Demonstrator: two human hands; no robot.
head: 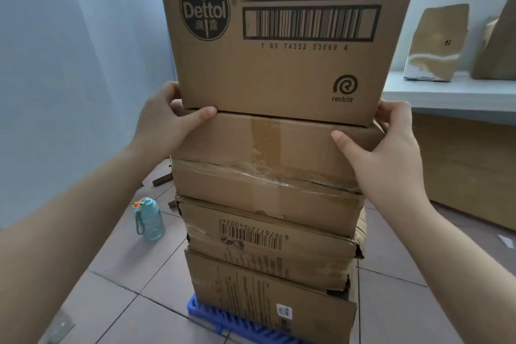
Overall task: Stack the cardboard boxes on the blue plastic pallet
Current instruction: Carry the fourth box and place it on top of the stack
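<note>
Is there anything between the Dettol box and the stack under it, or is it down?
Nothing visible in the way. The Dettol box sits on the taped box, with both hands, left and right, at its bottom corners.

Four stacked boxes (268, 181), one pallet (212, 315), one bottle (149, 219), two hands (164, 120)

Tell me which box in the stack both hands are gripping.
The top Dettol box: left hand and right hand hold its bottom corners; the plain boxes below carry no logo.
</note>
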